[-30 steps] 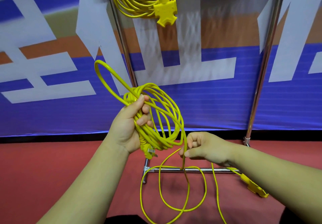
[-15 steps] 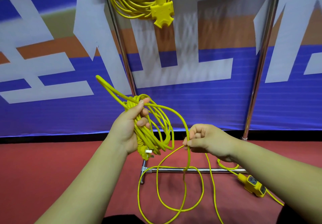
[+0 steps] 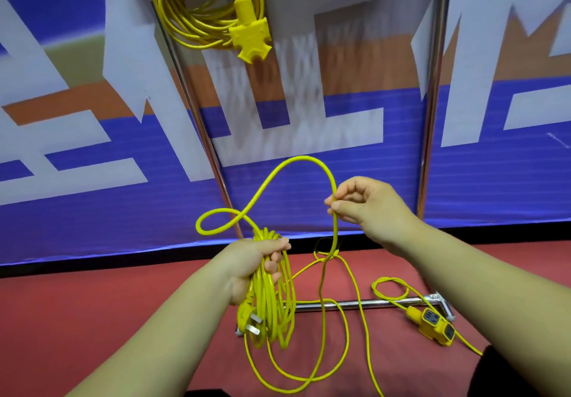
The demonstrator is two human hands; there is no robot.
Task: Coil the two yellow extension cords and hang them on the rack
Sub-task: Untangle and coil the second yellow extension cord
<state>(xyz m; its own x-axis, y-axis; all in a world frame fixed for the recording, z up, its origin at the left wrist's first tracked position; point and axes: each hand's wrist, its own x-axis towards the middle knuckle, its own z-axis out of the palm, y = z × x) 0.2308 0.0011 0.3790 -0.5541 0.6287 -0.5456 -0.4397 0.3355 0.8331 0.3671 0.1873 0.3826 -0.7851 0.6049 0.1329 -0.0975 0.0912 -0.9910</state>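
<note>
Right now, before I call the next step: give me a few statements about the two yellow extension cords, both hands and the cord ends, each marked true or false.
1. A coiled yellow cord hangs on the rack. True.
2. The right hand pinches the loose cord. True.
3. The left hand is empty. False: it grips the coil bundle.
4. The socket block is gathered into the coil bundle. False: it lies on the red floor, next to the rack's base bar.
5. The plug hangs below the left hand. True.
</note>
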